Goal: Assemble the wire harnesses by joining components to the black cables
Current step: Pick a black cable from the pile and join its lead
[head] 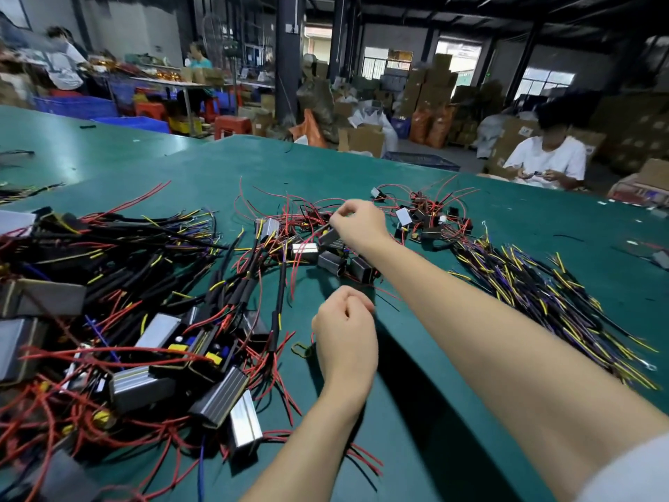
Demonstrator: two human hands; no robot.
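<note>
- Black cables point(119, 262) sit in a big tangled heap on your near left, mixed with red wires and yellow-tipped ends, all on the green surface point(416, 411).
- The surface stretches far back to stacked cardboard boxes point(434, 88); a seated person in a white shirt point(550, 161) works at its far right edge.
- A second bundle of cables point(535, 284), dark with yellow and purple ends, fans out on your right, just beyond your right forearm.
- Grey metal modules point(221, 396) lie among the near-left heap, several with red leads trailing from them.
- A smaller cluster of modules point(333, 260) lies in the middle of the surface, just beneath your right hand.
- Small black components with red wires point(430, 219) are scattered at the far middle, to the right of your right hand.
- Your right hand point(356, 222) reaches far over the middle cluster, fingers curled and pinching something small at the fingertips; what it is you cannot tell from this view.
- Your left hand point(345, 329) hovers nearer to you, fingers curled into a loose fist; whether it grips a thin wire cannot be told.
- A small green loop point(299, 349) lies on the surface just left of your left hand.
</note>
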